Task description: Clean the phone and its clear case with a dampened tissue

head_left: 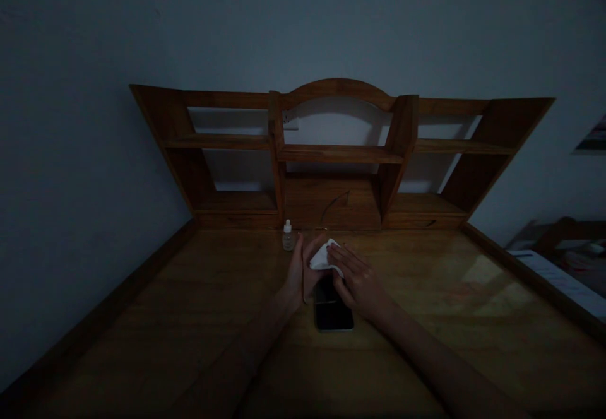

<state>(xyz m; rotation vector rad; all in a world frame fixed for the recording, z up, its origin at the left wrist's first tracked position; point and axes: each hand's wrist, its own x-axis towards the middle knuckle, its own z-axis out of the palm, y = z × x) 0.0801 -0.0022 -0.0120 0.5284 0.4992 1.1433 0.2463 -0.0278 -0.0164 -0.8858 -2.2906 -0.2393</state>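
Observation:
My left hand (294,278) is closed round the edge of what looks like a clear phone case (310,283), raised and tilted over the desk. Parts of the hand seem to show through it. In my right hand (356,278) is a white wipe (322,259), pinched under bent fingers and pressed against the case. Below both hands a dark phone (334,318) lies flat on the wood, its upper part partly covered by my right hand. A small clear dropper bottle (288,238) with a white top stands upright just beyond my left hand.
The wooden desk (227,293) has raised side edges. Along its back stands a wooden shelf unit (341,154) with drawers, against the wall. A wall socket (290,119) shows through the shelf. Beyond the right edge lies a white surface (558,280) with dim clutter.

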